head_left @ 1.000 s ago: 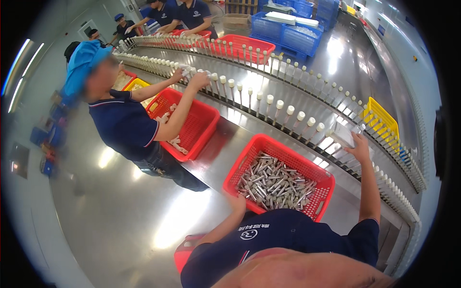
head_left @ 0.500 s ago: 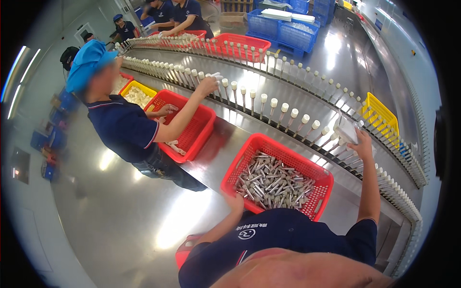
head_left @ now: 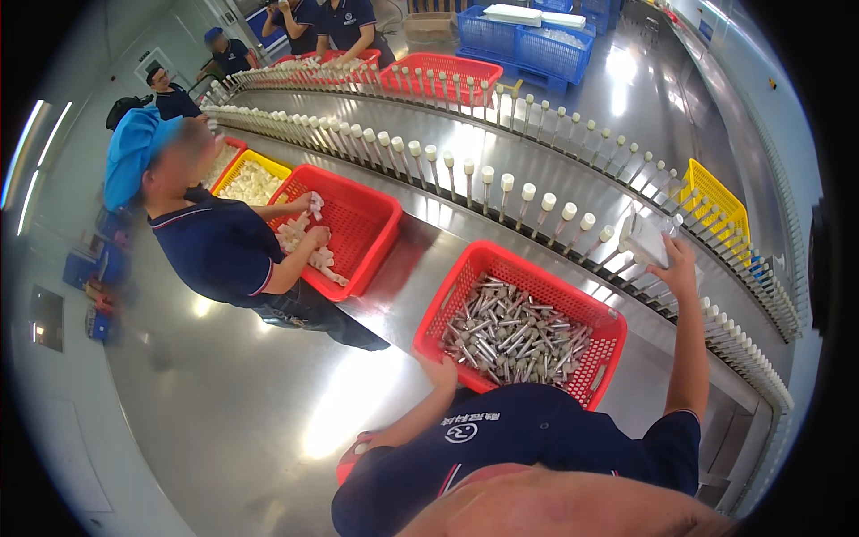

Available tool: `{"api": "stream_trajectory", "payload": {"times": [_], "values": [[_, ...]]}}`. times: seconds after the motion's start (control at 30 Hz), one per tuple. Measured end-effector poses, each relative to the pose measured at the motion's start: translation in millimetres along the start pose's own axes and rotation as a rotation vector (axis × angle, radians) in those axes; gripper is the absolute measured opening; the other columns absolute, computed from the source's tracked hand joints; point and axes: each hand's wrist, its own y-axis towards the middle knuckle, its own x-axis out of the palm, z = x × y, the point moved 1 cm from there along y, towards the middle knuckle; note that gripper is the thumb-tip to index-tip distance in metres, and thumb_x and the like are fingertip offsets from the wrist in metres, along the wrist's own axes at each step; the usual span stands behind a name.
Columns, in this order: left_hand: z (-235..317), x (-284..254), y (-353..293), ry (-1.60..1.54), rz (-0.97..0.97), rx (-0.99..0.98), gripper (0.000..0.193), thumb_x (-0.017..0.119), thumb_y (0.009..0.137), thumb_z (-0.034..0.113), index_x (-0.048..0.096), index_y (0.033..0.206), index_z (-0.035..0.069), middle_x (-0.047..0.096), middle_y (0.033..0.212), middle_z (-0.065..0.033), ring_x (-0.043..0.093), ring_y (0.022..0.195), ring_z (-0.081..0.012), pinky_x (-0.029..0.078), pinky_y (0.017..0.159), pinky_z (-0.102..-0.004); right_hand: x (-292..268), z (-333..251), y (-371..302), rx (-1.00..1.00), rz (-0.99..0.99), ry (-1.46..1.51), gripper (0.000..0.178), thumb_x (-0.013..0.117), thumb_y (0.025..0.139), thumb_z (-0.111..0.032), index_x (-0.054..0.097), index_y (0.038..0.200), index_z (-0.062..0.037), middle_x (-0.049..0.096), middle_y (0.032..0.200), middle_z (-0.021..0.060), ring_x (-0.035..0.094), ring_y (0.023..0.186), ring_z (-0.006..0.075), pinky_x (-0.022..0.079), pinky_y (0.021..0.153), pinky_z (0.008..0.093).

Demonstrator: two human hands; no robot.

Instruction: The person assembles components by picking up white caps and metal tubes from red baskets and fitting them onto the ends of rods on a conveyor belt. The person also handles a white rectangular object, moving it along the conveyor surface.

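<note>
My left hand (head_left: 438, 371) grips the near left corner of a red perforated basket (head_left: 610, 358); part of its fingers is hidden there. Inside lies a heap of short silvery brush-like pieces (head_left: 519, 336). Over on the right, my right hand (head_left: 677, 267) is closed on a pale, box-like block (head_left: 644, 238), held at the row of upright holders. Those holders, such as the white-topped one (head_left: 548, 203), stand in a curved line along the metal table. What the block covers beneath it cannot be seen.
On my left, a co-worker in a blue cap (head_left: 134, 148) has both hands at another red basket (head_left: 385, 210) with white pieces. A yellow basket (head_left: 284, 170) stands beyond it. Across the line are a second row of holders, a yellow basket (head_left: 729, 215) and blue crates (head_left: 555, 67).
The co-worker's hand has come away from the line of holders, down to the red basket with white pieces. My hands stay about where they were, and the view has shifted slightly.
</note>
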Motion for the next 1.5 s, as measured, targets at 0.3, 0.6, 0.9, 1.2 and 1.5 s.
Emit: {"api": "stream_trajectory", "payload": {"times": [0.3,0.6,0.9,1.2,1.5], "values": [[-24.0,5.6,1.3,-0.128,0.030,0.026,0.078,0.043,0.071,-0.013,0.014,0.141,0.003,0.054,0.105,-0.0165,0.061,0.089,-0.0222,0.052,0.071,-0.0307,2.2,5.9,-5.3,0.009,-0.027,0.074,0.084,0.086,0.050,-0.028,0.057,0.126,-0.0073,0.059,0.110,0.0154,0.053,0.103,0.0348,0.039,0.092,0.0423],[-14.6,-1.4,-1.4,0.211,0.121,0.203,0.078,0.045,0.072,-0.011,0.012,0.141,0.003,0.056,0.108,-0.0201,0.063,0.092,-0.0276,0.052,0.076,-0.0334,-8.2,-10.9,3.8,0.013,-0.065,0.010,0.083,0.085,0.050,-0.030,0.058,0.125,-0.0076,0.060,0.108,0.0144,0.053,0.103,0.0322,0.037,0.094,0.0418],[-22.7,-5.4,-8.0,-0.009,0.021,0.085,0.081,0.048,0.070,-0.008,0.012,0.142,-0.001,0.054,0.115,-0.0234,0.058,0.103,-0.0326,0.046,0.091,-0.0367,7.2,-23.6,-5.2,-0.083,-0.046,-0.033,0.083,0.084,0.050,-0.034,0.058,0.123,-0.0054,0.061,0.104,0.0143,0.054,0.100,0.0329,0.039,0.092,0.0418],[-7.8,1.8,-1.4,0.015,0.061,0.151,0.084,0.050,0.069,-0.006,0.011,0.144,-0.001,0.053,0.117,-0.0249,0.056,0.105,-0.0343,0.044,0.094,-0.0386,15.6,-24.9,6.0,-0.113,0.051,-0.042,0.079,0.084,0.052,-0.036,0.060,0.121,-0.0073,0.062,0.103,0.0156,0.057,0.097,0.0332,0.041,0.089,0.0437],[12.5,12.5,8.3,-0.124,0.071,0.002,0.075,0.051,0.073,-0.007,0.019,0.141,0.000,0.047,0.126,-0.0239,0.051,0.115,-0.0323,0.040,0.099,-0.0406,19.9,-23.2,8.1,-0.084,-0.050,-0.069,0.077,0.080,0.058,-0.049,0.059,0.123,-0.0118,0.061,0.109,0.0161,0.055,0.104,0.0331,0.038,0.092,0.0443]]}}
